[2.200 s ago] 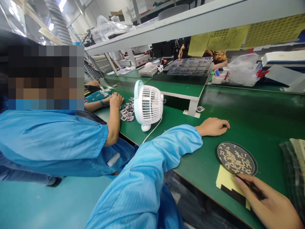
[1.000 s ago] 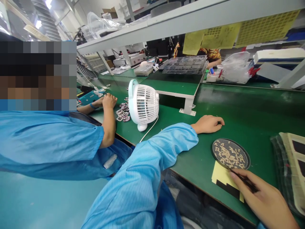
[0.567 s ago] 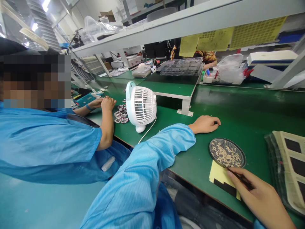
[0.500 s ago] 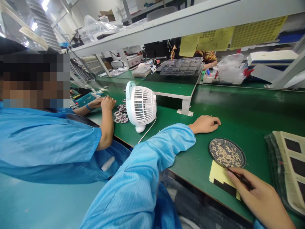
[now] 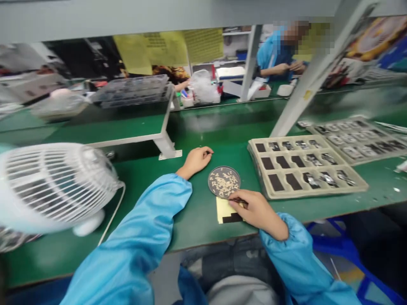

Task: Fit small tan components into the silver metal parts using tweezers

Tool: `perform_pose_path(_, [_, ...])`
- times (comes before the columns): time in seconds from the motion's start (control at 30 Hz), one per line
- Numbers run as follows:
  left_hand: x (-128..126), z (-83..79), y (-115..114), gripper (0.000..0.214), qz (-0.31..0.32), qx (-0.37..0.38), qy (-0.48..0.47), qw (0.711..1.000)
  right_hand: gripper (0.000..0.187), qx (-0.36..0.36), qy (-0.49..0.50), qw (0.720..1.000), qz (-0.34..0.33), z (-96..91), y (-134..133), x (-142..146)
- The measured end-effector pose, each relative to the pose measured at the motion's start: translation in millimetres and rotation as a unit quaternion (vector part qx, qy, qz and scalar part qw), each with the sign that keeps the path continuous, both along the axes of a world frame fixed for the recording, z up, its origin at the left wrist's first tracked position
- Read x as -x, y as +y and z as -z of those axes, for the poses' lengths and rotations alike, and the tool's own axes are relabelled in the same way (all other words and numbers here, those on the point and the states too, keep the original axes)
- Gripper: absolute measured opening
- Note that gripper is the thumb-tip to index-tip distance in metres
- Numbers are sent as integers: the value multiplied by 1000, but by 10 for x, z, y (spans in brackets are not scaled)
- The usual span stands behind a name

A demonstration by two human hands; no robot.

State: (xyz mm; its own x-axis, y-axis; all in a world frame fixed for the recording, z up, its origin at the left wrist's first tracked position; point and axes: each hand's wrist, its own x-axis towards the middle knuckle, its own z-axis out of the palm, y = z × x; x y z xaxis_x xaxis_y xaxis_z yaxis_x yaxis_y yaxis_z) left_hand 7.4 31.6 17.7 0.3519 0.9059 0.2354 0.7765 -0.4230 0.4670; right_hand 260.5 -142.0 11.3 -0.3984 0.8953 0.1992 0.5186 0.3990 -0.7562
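Head camera view shows a green workbench, and from where I stand I'd say letting it take the weight of both blue sleeves is the surest way to work this finely. To the right sits a beige compartment tray; that cuff does best low and clear of it, lest a corner get nudged. The right hand is closed in a pinch, and it would do well to press lightly and move from the fingers rather than the wrist. Well apart from it, the left hand rests on the bench, loosely curled, with nothing in it that I can see. Between the two, just beyond the right fingertips, lies a round mesh dish. Against its near edge is a yellow sheet, partly hidden by the right hand. What that hand clamps looks, by its slim shape, like dark tweezers; they point toward the dish's near rim, though I can't tell whether they touch it. Smallest are the pale pieces scattered over the dish, likely to skip about if the rim is knocked.
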Motion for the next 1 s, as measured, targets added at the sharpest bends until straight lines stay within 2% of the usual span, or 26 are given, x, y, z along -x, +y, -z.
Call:
perform_pose_path(0.37, [20,2,29,30,-28,4,16,999,9,-19,2,1000,-7,-28,-3,0])
perform_pose_path(0.53, [17,-25,23,35,-20,8,14,1000,12,-34,-6,999,9,-38,3,9])
perform_pose_path(0.67, [44,-37,104,29,-64,39,34,997,16,-34,-23,999,-9,-52,49,-2])
perform_pose_path(0.8, [37,-107,161,21,-76,84,25,993,20,-24,-41,999,16,-47,90,-14])
perform_pose_path(1.0, [-22,-220,89,16,-99,105,25,989,23,-27,-36,999,10,-21,79,-2])
